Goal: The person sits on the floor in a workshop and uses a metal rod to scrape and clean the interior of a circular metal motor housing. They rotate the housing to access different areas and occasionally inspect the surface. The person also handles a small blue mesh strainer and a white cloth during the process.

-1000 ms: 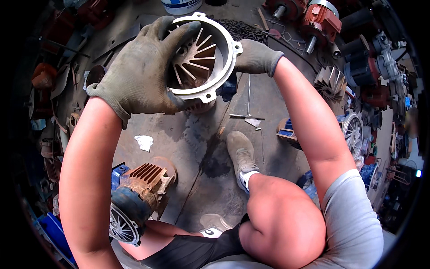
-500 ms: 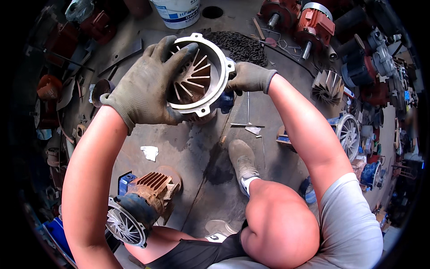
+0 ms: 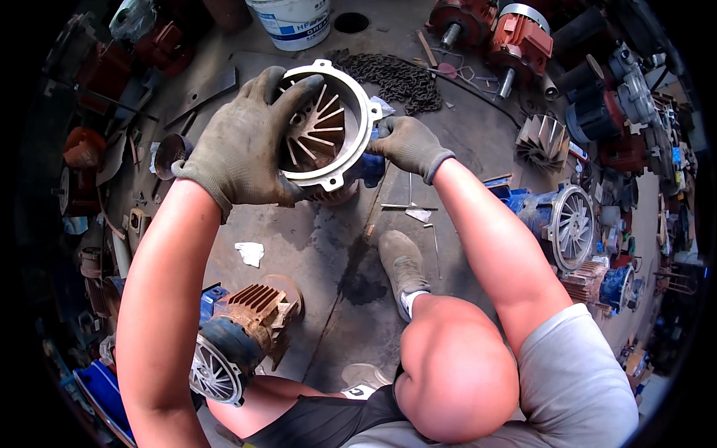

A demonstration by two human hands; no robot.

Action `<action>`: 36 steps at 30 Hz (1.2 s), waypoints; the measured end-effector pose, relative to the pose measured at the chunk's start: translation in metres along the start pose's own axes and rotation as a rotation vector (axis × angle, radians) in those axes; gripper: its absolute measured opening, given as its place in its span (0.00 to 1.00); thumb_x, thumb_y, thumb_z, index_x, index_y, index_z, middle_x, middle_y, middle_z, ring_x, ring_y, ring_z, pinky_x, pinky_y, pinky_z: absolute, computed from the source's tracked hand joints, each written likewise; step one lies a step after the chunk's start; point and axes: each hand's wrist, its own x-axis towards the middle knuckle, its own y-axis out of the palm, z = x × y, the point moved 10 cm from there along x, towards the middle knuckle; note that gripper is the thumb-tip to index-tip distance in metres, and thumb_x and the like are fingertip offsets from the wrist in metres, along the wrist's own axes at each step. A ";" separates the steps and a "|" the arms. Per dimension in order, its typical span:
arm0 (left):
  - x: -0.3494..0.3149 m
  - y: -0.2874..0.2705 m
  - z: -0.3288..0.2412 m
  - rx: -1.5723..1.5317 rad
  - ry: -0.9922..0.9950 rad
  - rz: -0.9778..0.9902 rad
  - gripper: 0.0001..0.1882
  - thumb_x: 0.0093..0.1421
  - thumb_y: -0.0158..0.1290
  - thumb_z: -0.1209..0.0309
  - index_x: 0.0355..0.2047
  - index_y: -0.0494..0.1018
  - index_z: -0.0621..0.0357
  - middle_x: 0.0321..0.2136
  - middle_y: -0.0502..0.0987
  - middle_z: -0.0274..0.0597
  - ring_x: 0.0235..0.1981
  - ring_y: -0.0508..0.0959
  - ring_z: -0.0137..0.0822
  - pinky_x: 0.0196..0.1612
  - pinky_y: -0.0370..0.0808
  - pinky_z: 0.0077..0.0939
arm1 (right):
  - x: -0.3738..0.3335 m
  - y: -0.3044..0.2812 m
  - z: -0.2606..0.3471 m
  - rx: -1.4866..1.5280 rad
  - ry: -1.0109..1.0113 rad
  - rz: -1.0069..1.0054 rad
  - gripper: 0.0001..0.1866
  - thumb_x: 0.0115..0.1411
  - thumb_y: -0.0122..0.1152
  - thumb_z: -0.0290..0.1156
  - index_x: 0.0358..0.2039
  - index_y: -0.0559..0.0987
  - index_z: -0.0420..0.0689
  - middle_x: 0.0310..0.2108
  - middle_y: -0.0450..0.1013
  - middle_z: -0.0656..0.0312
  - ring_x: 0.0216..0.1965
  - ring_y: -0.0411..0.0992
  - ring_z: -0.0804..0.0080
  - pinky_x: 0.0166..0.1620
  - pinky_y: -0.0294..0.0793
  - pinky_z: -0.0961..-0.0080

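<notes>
A pale metal flange ring (image 3: 364, 138) with bolt lugs is held up in front of me, tilted toward me. Inside it sits a brown fan wheel (image 3: 321, 137) with thin, straight radial blades. My left hand (image 3: 254, 138), in a grey-green work glove, grips the ring's left side, its fingers over the upper rim and thumb at the lower edge. At the ring's right side is my gloved right hand (image 3: 413, 147), fingers curled in beside the rim; what they pinch is hidden. Behind the ring, part of a blue motor body (image 3: 366, 173) shows.
A rusty motor (image 3: 258, 313) with a finned body lies at lower left, and a blue motor (image 3: 549, 216) at right. A loose fan wheel (image 3: 543, 142), a chain (image 3: 403, 82), a T-handled tool (image 3: 408, 207), a white bucket (image 3: 291, 22) and red motors (image 3: 520, 41) are farther out.
My right hand has shifted slightly left and down along the ring's right side, its fingers now lower than the lug. The left hand keeps its hold on the ring.
</notes>
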 end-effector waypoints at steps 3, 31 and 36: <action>-0.003 0.001 0.002 0.006 -0.012 -0.001 0.73 0.35 0.84 0.45 0.82 0.63 0.47 0.74 0.67 0.68 0.74 0.73 0.67 0.78 0.75 0.55 | -0.016 0.003 0.004 0.034 0.076 -0.033 0.37 0.62 0.78 0.66 0.51 0.91 0.43 0.49 0.90 0.48 0.53 0.89 0.52 0.59 0.84 0.57; -0.030 -0.022 -0.025 0.194 -0.570 0.415 0.87 0.41 0.79 0.23 0.88 0.48 0.58 0.83 0.53 0.76 0.78 0.67 0.78 0.79 0.70 0.65 | -0.072 0.083 -0.040 0.640 -0.096 0.190 0.22 0.79 0.65 0.49 0.50 0.88 0.40 0.32 0.80 0.63 0.34 0.77 0.74 0.40 0.78 0.69; -0.022 -0.002 -0.003 0.185 -0.183 0.313 0.85 0.37 0.88 0.43 0.89 0.48 0.46 0.86 0.49 0.63 0.82 0.59 0.76 0.84 0.62 0.64 | -0.059 0.052 -0.014 0.522 -0.107 0.223 0.19 0.78 0.65 0.45 0.45 0.91 0.41 0.28 0.80 0.64 0.31 0.76 0.74 0.39 0.78 0.69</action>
